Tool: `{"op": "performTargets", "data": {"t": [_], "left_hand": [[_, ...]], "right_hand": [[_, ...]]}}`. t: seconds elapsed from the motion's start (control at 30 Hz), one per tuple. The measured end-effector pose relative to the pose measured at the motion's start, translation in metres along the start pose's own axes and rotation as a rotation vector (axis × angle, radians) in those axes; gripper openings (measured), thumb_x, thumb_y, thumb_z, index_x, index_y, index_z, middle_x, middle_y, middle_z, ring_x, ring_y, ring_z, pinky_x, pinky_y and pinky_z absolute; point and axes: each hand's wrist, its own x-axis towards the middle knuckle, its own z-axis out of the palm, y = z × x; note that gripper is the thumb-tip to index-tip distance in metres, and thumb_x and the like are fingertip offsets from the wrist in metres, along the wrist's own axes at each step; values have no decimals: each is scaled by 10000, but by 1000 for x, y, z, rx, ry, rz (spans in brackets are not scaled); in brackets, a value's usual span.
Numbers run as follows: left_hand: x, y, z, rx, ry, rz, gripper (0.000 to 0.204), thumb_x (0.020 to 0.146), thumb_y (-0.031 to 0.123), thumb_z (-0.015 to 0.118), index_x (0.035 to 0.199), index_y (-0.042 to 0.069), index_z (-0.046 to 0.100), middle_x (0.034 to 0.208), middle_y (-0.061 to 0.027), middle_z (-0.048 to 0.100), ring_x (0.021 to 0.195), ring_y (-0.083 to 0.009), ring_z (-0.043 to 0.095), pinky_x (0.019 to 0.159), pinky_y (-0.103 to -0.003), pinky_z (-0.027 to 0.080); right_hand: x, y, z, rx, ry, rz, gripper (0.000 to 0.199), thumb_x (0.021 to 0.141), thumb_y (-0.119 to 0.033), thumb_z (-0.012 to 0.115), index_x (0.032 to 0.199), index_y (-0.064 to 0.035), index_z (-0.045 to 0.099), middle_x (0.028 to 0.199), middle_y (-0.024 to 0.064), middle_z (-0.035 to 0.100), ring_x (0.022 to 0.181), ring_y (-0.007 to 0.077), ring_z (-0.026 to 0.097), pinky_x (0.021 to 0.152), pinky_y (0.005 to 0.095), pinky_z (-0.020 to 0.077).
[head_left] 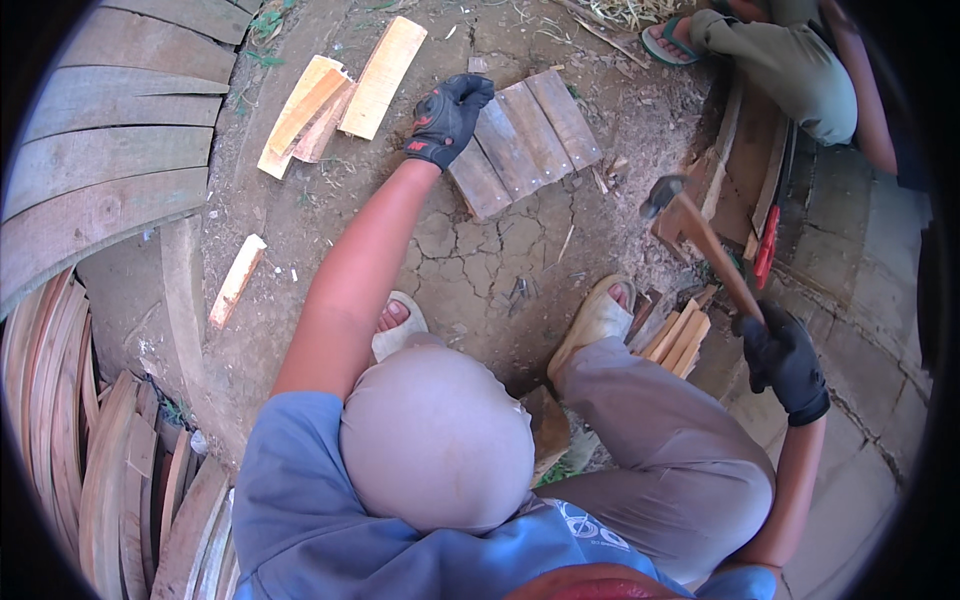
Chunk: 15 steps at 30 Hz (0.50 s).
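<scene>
My left hand [446, 118], in a black glove, reaches forward and rests on the edge of a small panel of grey planks [527, 140] lying on the cracked dirt. My right hand [786, 362], also gloved, grips the wooden handle of a hammer [700, 240], whose dark head [661, 192] points up and to the left. My knees and sandalled feet [596, 318] fill the lower middle.
Pale cut boards [340, 95] lie beyond my left hand, and one short piece [236, 280] lies at left. Stacked curved planks [110, 160] line the left side. A bundle of short sticks [680, 335] sits by my right foot. Another person [790, 60] crouches at top right near a red-handled tool [766, 245].
</scene>
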Motion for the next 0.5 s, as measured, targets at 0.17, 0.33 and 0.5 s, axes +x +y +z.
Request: {"op": "performTargets", "data": {"t": [0.17, 0.33, 0.5], "left_hand": [[1, 2, -2, 74, 16, 14, 267, 1023, 219, 657, 1166, 17, 759, 1097, -116, 796, 1048, -234, 744, 953, -361, 552], [4, -3, 1, 63, 37, 32, 250, 1028, 204, 635, 1146, 24, 762, 1070, -115, 801, 1030, -246, 746, 949, -364, 550], [3, 0, 1, 92, 11, 88, 251, 1029, 198, 634, 1153, 14, 751, 1087, -119, 798, 1028, -242, 743, 951, -364, 549]], "right_hand": [[-2, -17, 2, 150, 38, 0, 259, 1059, -244, 644, 1121, 7, 660, 658, 7, 521, 460, 99, 523, 453, 295, 402], [-5, -19, 0, 192, 6, 30, 329, 1033, -269, 693, 1184, 21, 662, 672, 4, 526, 478, 93, 523, 454, 290, 404], [-8, -21, 3, 126, 2, 61, 377, 1009, -301, 729, 1184, 28, 669, 679, 9, 530, 488, 93, 521, 455, 289, 418]]}}
